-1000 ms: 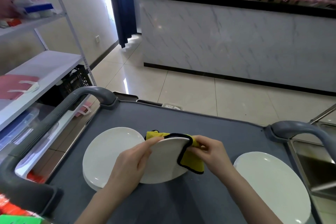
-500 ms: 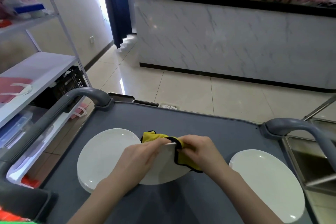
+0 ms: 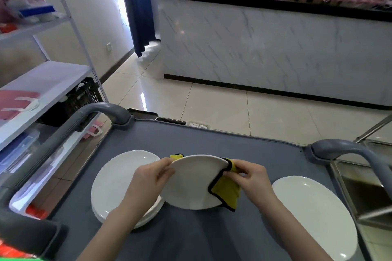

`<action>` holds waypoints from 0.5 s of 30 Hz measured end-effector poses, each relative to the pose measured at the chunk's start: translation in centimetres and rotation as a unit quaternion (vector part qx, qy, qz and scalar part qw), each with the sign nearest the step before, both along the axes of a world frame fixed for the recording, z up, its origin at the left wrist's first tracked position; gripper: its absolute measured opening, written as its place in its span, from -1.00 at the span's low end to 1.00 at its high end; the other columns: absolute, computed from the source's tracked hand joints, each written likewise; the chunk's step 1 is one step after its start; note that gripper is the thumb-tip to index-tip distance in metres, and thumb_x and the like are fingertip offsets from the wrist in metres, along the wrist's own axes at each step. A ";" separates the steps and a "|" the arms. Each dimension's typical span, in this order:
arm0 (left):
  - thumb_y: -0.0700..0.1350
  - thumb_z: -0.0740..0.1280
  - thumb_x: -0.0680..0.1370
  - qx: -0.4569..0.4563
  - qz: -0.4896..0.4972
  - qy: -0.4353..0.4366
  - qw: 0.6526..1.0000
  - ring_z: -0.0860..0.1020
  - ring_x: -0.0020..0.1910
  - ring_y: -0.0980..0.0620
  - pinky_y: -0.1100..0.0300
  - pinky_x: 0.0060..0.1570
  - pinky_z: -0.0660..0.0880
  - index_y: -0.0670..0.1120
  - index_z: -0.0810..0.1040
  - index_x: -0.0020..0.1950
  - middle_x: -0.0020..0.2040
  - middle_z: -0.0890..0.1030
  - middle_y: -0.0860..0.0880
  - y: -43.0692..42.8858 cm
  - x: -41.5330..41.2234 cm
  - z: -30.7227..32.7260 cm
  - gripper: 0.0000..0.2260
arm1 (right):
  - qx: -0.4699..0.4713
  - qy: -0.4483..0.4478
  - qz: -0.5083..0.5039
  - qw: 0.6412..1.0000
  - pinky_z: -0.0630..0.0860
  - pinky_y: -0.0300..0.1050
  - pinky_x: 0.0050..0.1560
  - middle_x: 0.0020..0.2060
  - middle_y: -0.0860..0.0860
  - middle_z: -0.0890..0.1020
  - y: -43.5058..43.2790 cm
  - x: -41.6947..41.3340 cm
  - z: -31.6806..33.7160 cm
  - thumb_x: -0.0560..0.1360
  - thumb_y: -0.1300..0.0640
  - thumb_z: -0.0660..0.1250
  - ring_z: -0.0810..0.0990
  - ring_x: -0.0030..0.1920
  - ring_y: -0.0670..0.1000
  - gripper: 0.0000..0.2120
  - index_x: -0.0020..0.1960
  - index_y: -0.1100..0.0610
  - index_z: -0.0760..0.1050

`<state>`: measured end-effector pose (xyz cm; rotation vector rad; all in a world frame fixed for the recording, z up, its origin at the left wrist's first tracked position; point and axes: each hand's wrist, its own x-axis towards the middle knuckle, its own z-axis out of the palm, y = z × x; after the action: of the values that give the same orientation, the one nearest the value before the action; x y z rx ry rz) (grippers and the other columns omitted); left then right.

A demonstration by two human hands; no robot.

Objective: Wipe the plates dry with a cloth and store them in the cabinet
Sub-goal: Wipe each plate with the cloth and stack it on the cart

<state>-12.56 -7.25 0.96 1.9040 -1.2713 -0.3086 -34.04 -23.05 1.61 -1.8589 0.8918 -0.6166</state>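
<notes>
above the cart top (image 3: 212, 237), left hand (image 3: 148, 178) grips the plate (image 3: 191, 182) rim; right hand (image 3: 252, 178) pinches the cloth (image 3: 227, 193) around its edge. better turn the plate slowly, keeping both grips firm.

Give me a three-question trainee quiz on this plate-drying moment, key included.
1. True or false: the right hand pinches the yellow cloth over the rim of the held plate.
2. Which side of the held plate is the plate stack on? A) left B) right C) behind
3. Fill in: the left hand grips the held plate at its ____ edge.
Key: 1 true; 2 A; 3 left.
</notes>
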 end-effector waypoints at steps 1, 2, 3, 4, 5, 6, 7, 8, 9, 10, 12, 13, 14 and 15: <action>-0.20 0.39 0.54 -0.011 -0.018 -0.070 0.997 0.53 -0.30 0.07 0.25 -0.27 0.43 0.04 0.65 -0.05 -0.28 0.62 0.11 -0.3 -0.3 0.7 -0.86 | -0.025 0.017 0.013 0.999 0.56 -0.09 -0.05 -0.17 -0.12 0.71 0.2 0.3 0.2 0.43 0.26 0.46 0.65 -0.09 -0.06 -0.80 -0.04 -0.01 0.68; -0.20 0.40 0.50 -0.022 -0.037 -0.149 0.988 0.53 -0.33 0.06 0.29 -0.33 0.38 0.01 0.66 -0.08 -0.30 0.62 0.10 -0.6 -0.6 1.4 -0.88 | -0.067 0.039 0.034 0.996 0.55 -0.10 -0.06 -0.16 -0.13 0.71 0.5 0.8 0.4 0.44 0.22 0.44 0.65 -0.10 -0.08 -0.82 -0.02 -0.02 0.67; -0.18 0.42 0.44 -0.029 -0.055 -0.222 0.973 0.53 -0.36 0.06 0.31 -0.37 0.35 0.01 0.66 -0.12 -0.32 0.61 0.09 -1.1 -1.1 2.0 -0.90 | -0.127 0.069 0.055 0.988 0.55 -0.08 -0.09 -0.15 -0.13 0.71 0.9 1.4 0.5 0.45 0.17 0.41 0.65 -0.11 -0.07 -0.82 0.00 -0.04 0.66; -0.17 0.45 0.39 -0.035 -0.068 -0.272 0.959 0.55 -0.38 0.04 0.28 -0.43 0.35 0.01 0.66 -0.17 -0.35 0.60 0.09 -1.5 -1.6 2.4 -0.92 | -0.186 0.103 0.069 0.975 0.54 -0.07 -0.11 -0.14 -0.13 0.71 1.4 2.0 0.7 0.45 0.13 0.37 0.65 -0.11 -0.05 -0.80 0.02 -0.08 0.65; -0.16 0.48 0.38 -0.039 -0.070 -0.291 0.953 0.56 -0.39 0.03 0.26 -0.48 0.37 0.01 0.66 -0.20 -0.37 0.59 0.09 -1.9 -2.2 2.7 -0.92 | -0.226 0.124 0.070 0.964 0.54 -0.05 -0.13 -0.13 -0.13 0.70 1.8 2.4 0.8 0.45 0.12 0.34 0.64 -0.11 -0.03 -0.79 0.04 -0.10 0.63; -0.15 0.49 0.39 -0.042 -0.067 -0.283 0.956 0.57 -0.38 0.01 0.24 -0.51 0.40 0.00 0.66 -0.21 -0.37 0.60 0.08 -2.1 -2.6 3.0 -0.94 | -0.235 0.123 0.061 0.962 0.54 -0.03 -0.13 -0.13 -0.14 0.70 2.0 2.7 0.9 0.45 0.13 0.34 0.64 -0.11 -0.02 -0.77 0.05 -0.11 0.62; -0.13 0.47 0.41 -0.043 -0.057 -0.255 0.964 0.58 -0.36 0.01 0.22 -0.51 0.44 0.00 0.66 -0.19 -0.35 0.61 0.09 -2.3 -2.7 3.1 -0.97 | -0.226 0.108 0.051 0.967 0.54 -0.01 -0.13 -0.13 -0.13 0.70 2.1 2.8 1.0 0.46 0.15 0.36 0.64 -0.10 -0.02 -0.76 0.05 -0.11 0.62; -0.11 0.45 0.44 -0.044 -0.045 -0.220 0.973 0.59 -0.33 0.02 0.18 -0.46 0.48 0.00 0.67 -0.16 -0.31 0.63 0.10 -2.3 -2.6 3.0 -0.98 | -0.214 0.092 0.042 0.972 0.55 0.00 -0.12 -0.13 -0.12 0.71 2.0 2.6 1.0 0.46 0.19 0.37 0.65 -0.11 -0.01 -0.75 0.05 -0.10 0.63; -0.11 0.44 0.47 -0.045 -0.035 -0.181 0.982 0.59 -0.29 0.04 0.14 -0.37 0.50 0.01 0.67 -0.12 -0.27 0.65 0.11 -2.2 -2.3 2.8 -0.96 | -0.208 0.077 0.033 0.975 0.55 0.00 -0.11 -0.12 -0.12 0.71 1.8 2.3 1.1 0.45 0.22 0.39 0.65 -0.11 -0.02 -0.73 0.05 -0.09 0.64; -0.12 0.45 0.48 -0.039 -0.030 -0.140 0.989 0.58 -0.25 0.08 0.13 -0.28 0.50 0.02 0.67 -0.08 -0.23 0.65 0.13 -2.0 -1.9 2.4 -0.94 | -0.204 0.061 0.023 0.977 0.56 -0.03 -0.10 -0.12 -0.14 0.71 1.6 2.0 1.2 0.44 0.26 0.40 0.66 -0.11 -0.05 -0.71 0.05 -0.08 0.65; -0.15 0.47 0.49 -0.016 -0.022 -0.058 0.998 0.54 -0.22 0.17 0.22 -0.19 0.45 0.05 0.64 -0.04 -0.21 0.64 0.18 -1.5 -1.1 1.6 -0.88 | -0.174 0.009 0.004 0.985 0.54 -0.22 -0.10 -0.13 -0.23 0.69 1.1 1.1 1.6 0.42 0.33 0.42 0.65 -0.12 -0.17 -0.68 0.01 -0.06 0.66; -0.16 0.46 0.50 -0.008 -0.011 -0.013 1.000 0.54 -0.22 0.17 0.25 -0.19 0.45 0.07 0.63 -0.06 -0.23 0.63 0.18 -1.2 -0.7 1.1 -0.87 | -0.145 -0.017 -0.005 0.989 0.51 -0.33 -0.10 -0.14 -0.26 0.69 0.9 0.7 1.9 0.42 0.34 0.42 0.64 -0.12 -0.21 -0.69 -0.01 -0.05 0.67; -0.17 0.46 0.51 -0.005 0.000 0.036 0.999 0.55 -0.21 0.16 0.27 -0.20 0.45 0.10 0.63 -0.09 -0.25 0.63 0.18 -0.9 -0.5 0.8 -0.85 | -0.116 -0.033 -0.011 0.993 0.49 -0.38 -0.10 -0.15 -0.27 0.69 0.6 0.3 2.1 0.42 0.34 0.43 0.64 -0.11 -0.23 -0.70 -0.02 -0.04 0.67; -0.18 0.45 0.51 -0.006 0.014 0.073 0.997 0.56 -0.21 0.15 0.32 -0.22 0.44 0.13 0.62 -0.14 -0.27 0.63 0.18 -0.7 -0.4 0.5 -0.82 | -0.092 -0.038 -0.013 0.995 0.48 -0.38 -0.08 -0.15 -0.25 0.69 0.4 -0.1 2.2 0.42 0.33 0.44 0.64 -0.10 -0.22 -0.72 -0.03 -0.03 0.67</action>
<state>-12.95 -7.92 1.48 1.8521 -1.1476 -0.4165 -34.13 -22.69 3.82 -1.9754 0.8344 -0.8040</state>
